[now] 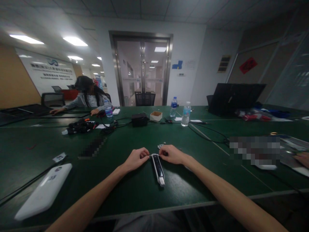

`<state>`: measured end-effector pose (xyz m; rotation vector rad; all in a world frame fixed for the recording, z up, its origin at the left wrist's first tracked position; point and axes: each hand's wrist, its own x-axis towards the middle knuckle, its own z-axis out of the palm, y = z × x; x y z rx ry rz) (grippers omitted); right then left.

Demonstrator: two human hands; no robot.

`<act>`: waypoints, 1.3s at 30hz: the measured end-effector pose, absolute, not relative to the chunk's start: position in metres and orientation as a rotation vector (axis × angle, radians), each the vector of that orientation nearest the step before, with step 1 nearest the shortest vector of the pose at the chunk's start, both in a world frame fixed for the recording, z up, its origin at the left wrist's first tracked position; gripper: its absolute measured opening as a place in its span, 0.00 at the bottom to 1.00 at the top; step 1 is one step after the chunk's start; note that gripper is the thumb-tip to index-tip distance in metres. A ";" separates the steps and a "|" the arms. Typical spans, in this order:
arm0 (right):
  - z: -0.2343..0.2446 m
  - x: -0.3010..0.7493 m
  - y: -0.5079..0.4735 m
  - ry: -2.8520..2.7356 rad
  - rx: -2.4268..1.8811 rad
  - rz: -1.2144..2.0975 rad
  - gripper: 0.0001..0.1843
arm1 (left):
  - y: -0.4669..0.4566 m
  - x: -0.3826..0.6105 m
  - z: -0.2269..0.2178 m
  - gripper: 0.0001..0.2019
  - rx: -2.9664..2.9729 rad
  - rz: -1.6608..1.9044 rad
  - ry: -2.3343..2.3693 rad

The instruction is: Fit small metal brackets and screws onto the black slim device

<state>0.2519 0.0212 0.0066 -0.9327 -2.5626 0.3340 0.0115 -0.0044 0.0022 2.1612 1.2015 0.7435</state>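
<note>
A slim white device (158,167) with a glossy black face lies lengthwise on the green table, a squarish white block at its near end. At the left corner of its far end, my left hand (137,158) is closed in a pinch. My right hand (172,154) pinches the right corner of that end, fingers curled. Both sets of fingertips hide the edges they grip, and any small part between them is too small to make out. Just beyond the right fingers are small metallic pieces (160,146) on the tabletop.
A white power-bank-like case (45,190) lies at left, a black bundle (80,126) beyond it. Farther back are a black box (139,119), an open small carton (156,116), water bottles (185,114) and cables. Another person (87,93) sits at far left; a hand (303,158) shows at right.
</note>
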 end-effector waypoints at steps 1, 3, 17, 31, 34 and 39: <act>0.006 0.252 0.021 -2.563 -0.937 0.330 0.05 | -0.005 0.012 0.003 0.11 2.175 0.736 1.199; 0.006 0.252 0.022 -2.563 -0.941 0.329 0.05 | -0.006 0.012 0.005 0.11 2.213 0.712 1.195; 0.001 0.253 0.025 -2.566 -0.926 0.347 0.05 | -0.012 0.014 0.013 0.10 2.494 0.434 1.266; 0.003 0.253 0.025 -2.586 -0.950 0.390 0.05 | -0.011 0.012 0.012 0.10 2.534 0.370 1.237; 0.003 0.253 0.025 -2.585 -0.953 0.377 0.05 | -0.012 0.012 0.013 0.10 2.528 0.387 1.240; 0.004 0.253 0.025 -2.588 -0.945 0.365 0.05 | -0.011 0.014 0.010 0.12 2.511 0.409 1.286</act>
